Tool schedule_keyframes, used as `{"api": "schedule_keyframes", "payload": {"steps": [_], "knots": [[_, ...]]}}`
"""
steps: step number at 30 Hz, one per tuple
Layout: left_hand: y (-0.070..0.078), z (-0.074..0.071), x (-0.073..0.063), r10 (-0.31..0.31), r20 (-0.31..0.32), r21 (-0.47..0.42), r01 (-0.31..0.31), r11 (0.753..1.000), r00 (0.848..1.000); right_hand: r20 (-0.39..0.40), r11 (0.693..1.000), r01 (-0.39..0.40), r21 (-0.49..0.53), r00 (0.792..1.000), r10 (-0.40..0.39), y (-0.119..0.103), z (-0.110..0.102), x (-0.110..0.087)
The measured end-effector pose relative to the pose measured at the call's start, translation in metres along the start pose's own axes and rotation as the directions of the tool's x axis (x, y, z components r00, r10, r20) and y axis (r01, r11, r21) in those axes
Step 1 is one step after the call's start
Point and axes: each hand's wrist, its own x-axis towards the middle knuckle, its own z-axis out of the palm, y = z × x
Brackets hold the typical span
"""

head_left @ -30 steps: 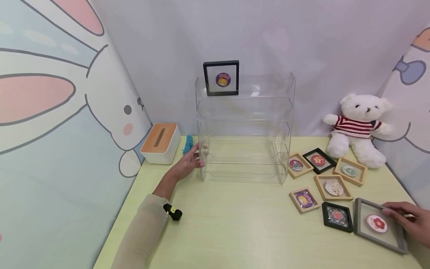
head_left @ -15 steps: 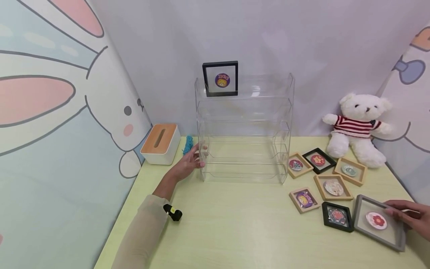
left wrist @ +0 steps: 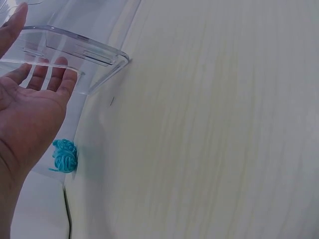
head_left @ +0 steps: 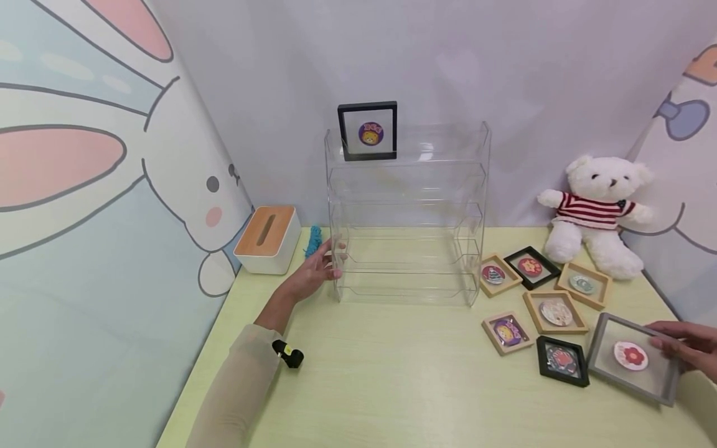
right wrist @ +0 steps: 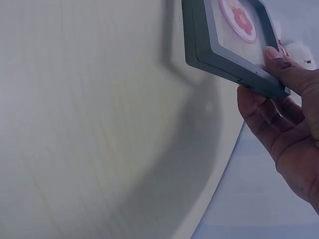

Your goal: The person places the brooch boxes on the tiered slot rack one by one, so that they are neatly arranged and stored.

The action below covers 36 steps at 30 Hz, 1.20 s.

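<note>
A clear acrylic tiered display rack stands at the back middle. My left hand holds its left side panel, thumb at the front edge and fingers reaching behind; in the left wrist view the fingers show through the clear plastic. My right hand pinches a grey display frame with a red flower badge inside. In the right wrist view the thumb presses the frame's face while fingers support it beneath, and the frame is raised off the table, casting a shadow. A black frame with a bear badge leans on the rack's top tier, left side.
Several small wooden and black framed badges, including a black frame and a wooden frame, lie right of the rack. Behind them sits a white teddy bear. Blue yarn and a tissue box are left of the rack.
The grey frame has been lifted a little from the table, its near edge rising, with my right hand holding it. My left hand stays at the rack.
</note>
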Motion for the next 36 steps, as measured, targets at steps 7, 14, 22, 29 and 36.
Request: {"api": "schedule_keyframes", "payload": {"steps": [7, 14, 22, 29, 36], "knots": [[0.001, 0.001, -0.001, -0.012, -0.006, -0.001, 0.012, 1.0, 1.0, -0.036, 0.99, 0.122, 0.068, 0.992, -0.119, -0.01, -0.008, 0.019], [0.001, 0.001, -0.001, -0.005, -0.004, -0.005, 0.005, 1.0, 1.0, -0.126, 0.969, 0.244, 0.045, 0.963, -0.237, -0.051, -0.001, 0.045], [0.001, 0.001, -0.002, -0.004, -0.001, -0.01, 0.004, 1.0, 1.0, -0.206, 0.932, 0.362, -0.017, 0.911, -0.358, -0.1, 0.012, 0.077], [0.0, 0.001, -0.002, -0.012, -0.006, 0.0, 0.012, 1.0, 1.0, -0.203, 0.933, 0.203, -0.295, 0.941, -0.269, -0.149, 0.022, 0.101], [0.0, 0.001, 0.0, -0.005, -0.003, -0.017, 0.005, 1.0, 1.0, -0.194, 0.914, 0.082, -0.398, 0.966, -0.171, -0.193, 0.037, 0.129]]}}
